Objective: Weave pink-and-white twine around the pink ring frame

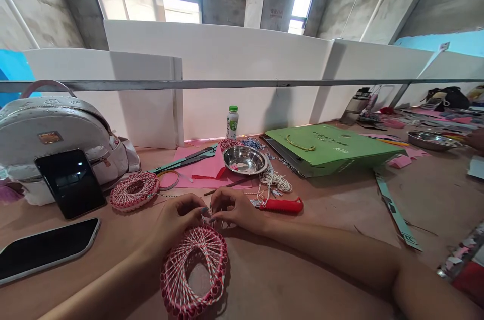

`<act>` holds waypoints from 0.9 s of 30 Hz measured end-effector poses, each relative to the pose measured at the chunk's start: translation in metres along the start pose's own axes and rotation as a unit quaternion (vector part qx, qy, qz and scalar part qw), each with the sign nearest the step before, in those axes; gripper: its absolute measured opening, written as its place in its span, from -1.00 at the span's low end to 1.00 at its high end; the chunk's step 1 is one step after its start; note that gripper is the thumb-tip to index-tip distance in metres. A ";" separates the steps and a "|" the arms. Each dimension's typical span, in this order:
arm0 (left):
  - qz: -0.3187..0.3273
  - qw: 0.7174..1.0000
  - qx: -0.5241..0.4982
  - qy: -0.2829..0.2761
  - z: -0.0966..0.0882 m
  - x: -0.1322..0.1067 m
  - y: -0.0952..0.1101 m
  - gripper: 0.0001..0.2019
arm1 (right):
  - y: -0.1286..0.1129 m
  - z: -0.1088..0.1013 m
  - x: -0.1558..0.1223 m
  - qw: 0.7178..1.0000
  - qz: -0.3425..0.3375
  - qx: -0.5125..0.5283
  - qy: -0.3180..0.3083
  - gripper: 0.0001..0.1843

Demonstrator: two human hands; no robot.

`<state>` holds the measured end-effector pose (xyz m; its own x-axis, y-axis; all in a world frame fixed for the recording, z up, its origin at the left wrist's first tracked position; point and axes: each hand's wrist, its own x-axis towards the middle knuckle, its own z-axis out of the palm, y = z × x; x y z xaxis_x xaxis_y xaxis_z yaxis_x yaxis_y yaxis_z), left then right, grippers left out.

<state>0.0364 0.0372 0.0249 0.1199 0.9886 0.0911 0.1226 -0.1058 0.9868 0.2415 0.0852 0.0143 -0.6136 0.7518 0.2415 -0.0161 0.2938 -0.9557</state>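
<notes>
A ring wound with red-and-white cord point(170, 279), its rim edged with small red loops, lies on the table just below my hands. At its upper edge my left hand point(185, 211) pinches thin strands of the cord between thumb and forefinger. My right hand point(235, 208) is closed in a pinch on the same strands, its fingertips almost meeting the left ones. The exact shape of the strands between the fingertips is too small to make out. Close behind the right hand lies a red-handled cutter point(283, 205), beside a tangle of white cord point(275, 180).
A second wound ring point(134, 191), two phones point(70, 184) and a white backpack point(49, 123) are at left. Behind my hands stand a metal bowl point(245, 160) and a bottle point(232, 123). A green folder point(328, 143) lies right; another person's hand point(475, 138) shows at far right.
</notes>
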 end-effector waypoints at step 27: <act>0.137 0.988 0.065 0.000 0.003 -0.006 -0.001 -0.99 | 0.003 -0.002 0.002 0.998 -0.048 -0.041 0.006 -0.65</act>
<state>0.0382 0.0307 0.0231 0.1668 0.9206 0.3531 0.2106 -0.3831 0.8994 0.2417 0.0887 0.0126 -0.6031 0.7245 0.3336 -0.0097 0.4115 -0.9113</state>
